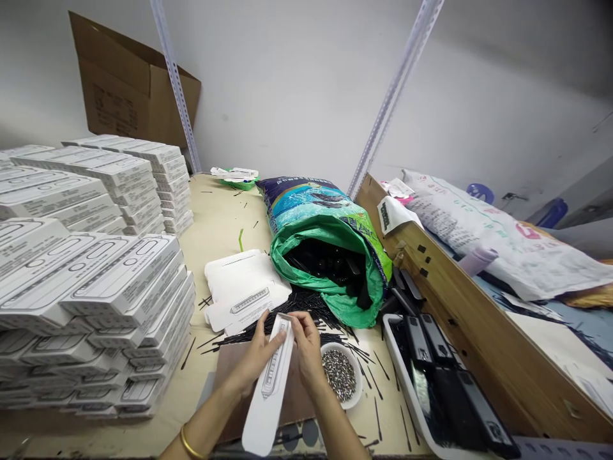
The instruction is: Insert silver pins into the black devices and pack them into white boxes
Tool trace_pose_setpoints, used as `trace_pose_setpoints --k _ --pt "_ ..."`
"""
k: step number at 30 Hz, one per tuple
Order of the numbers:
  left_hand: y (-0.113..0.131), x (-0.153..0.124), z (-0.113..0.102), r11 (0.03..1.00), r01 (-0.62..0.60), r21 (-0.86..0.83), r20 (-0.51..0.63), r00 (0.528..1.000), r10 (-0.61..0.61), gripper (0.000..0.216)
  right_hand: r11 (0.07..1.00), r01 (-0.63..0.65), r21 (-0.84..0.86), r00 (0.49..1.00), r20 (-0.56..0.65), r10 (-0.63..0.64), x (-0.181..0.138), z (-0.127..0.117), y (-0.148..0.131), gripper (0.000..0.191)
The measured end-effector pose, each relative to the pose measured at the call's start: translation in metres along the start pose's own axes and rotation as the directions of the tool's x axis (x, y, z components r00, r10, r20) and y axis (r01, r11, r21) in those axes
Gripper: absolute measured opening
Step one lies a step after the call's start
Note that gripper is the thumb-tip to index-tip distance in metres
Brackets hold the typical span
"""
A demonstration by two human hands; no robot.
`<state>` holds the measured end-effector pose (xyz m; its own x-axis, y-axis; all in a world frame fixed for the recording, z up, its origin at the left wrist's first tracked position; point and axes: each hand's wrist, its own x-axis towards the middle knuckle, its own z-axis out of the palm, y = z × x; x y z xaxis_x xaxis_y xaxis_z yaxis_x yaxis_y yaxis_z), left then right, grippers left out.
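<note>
Holding the white carton (269, 402) at lower centre, left hand (258, 354) and right hand (305, 348) both grip its upper end, right forearm (339, 418) beside the bowl (359, 381) of metal bits (339, 375), so an outward swing could spill them.

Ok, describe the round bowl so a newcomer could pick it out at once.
Find the big sack with its green mouth open, then drop straight down the picture. Beside the right hand, left of the long white tray, sits a round white bowl. Unlike its neighbours, it is filled with small shiny metal pieces.
</note>
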<state>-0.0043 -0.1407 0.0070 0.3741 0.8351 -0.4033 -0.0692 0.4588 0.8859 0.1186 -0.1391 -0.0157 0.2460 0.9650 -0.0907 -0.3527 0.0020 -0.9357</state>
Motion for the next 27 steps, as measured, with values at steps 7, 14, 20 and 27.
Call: trace_pose_setpoints --k 7,14,20,27 --pt "-0.018 -0.012 0.001 0.954 -0.144 0.262 -0.07 0.983 0.167 0.101 0.967 -0.219 0.126 0.975 -0.005 0.222 0.01 0.002 0.01 0.048" --pt "-0.01 -0.016 -0.002 0.962 -0.111 0.248 -0.007 0.993 0.117 0.106 0.997 -0.074 0.009 0.997 -0.009 0.074 -0.016 -0.003 0.007 0.038" --pt "-0.014 -0.017 0.002 0.933 -0.122 0.338 0.032 0.992 0.118 0.101 0.995 -0.067 -0.071 0.997 0.036 0.07 -0.014 -0.018 0.008 0.034" --pt "-0.017 -0.009 -0.001 0.972 -0.065 0.228 0.007 0.998 0.065 0.107 0.992 -0.025 -0.125 0.992 0.119 0.04 -0.028 -0.012 0.004 0.042"
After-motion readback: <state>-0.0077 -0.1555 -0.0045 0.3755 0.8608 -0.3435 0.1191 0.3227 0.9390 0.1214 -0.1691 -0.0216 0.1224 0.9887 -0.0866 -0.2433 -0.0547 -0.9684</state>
